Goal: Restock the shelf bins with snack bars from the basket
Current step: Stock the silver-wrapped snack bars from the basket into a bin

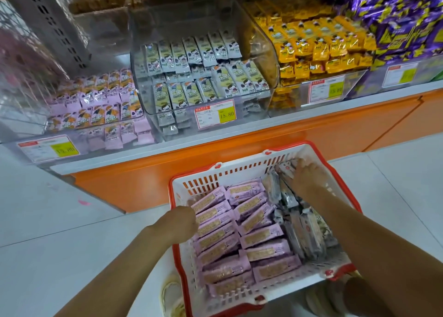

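The shelf bins (254, 108) stood part-filled, so most restocking looked undone; the basket (239, 173) held many snack bars (251, 221). The right hand (305, 180) curled its fingers (302, 167) round grey bars (286, 169) in its far corner; the left hand (182, 221) at the rim hid its fingers

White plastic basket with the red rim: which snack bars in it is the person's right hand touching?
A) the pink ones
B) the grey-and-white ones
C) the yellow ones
B: the right hand curls onto the grey-and-white wrapped snack bars on the right side of the white plastic basket with the red rim, away from the pink wrapped snack bars.
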A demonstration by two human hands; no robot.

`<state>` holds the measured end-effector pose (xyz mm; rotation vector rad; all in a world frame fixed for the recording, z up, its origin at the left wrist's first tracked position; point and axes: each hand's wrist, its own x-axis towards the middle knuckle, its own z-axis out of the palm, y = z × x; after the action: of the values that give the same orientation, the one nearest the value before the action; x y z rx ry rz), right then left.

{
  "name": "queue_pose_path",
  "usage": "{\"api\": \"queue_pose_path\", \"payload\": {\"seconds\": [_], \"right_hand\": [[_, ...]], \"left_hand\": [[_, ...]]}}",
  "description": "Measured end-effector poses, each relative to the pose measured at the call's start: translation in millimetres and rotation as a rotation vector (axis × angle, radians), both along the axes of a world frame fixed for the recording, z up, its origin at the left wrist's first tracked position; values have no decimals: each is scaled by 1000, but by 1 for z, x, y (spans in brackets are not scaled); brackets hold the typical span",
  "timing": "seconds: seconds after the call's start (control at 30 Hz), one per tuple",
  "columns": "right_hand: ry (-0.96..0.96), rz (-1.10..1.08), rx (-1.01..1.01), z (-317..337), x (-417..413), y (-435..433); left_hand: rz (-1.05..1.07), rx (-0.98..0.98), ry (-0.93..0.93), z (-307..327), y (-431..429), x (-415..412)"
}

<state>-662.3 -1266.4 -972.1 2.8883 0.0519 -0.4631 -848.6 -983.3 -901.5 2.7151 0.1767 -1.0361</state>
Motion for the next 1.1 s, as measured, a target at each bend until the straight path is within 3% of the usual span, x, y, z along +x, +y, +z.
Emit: {"api": "queue_pose_path", "payload": {"seconds": [0.13, 0.3, 0.37, 0.47, 0.57, 0.67, 0.8, 1.1], "right_hand": [[9, -14, 207, 5, -21, 4], [62, -169, 733, 43, -62, 2], [192, -249, 999, 62, -80, 5], [388, -347, 1346, 91, -108, 18], [398, -216, 1465, 110, -132, 33], [344, -88, 1520, 126, -151, 50], [317, -32, 1546, 134, -159, 59], [338, -221, 1753, 148, -154, 60]], "left_hand": [[16, -18, 38, -3, 0, 4], [17, -81, 52, 9, -5, 7], [113, -200, 46, 15, -9, 8], [377, -580, 3, 30, -21, 10], [644, -969, -11, 55, -39, 10], [827, -1157, -71, 66, -49, 9], [966, -1239, -210, 72, -52, 5], [1007, -1197, -289, 88, -46, 0]]}}
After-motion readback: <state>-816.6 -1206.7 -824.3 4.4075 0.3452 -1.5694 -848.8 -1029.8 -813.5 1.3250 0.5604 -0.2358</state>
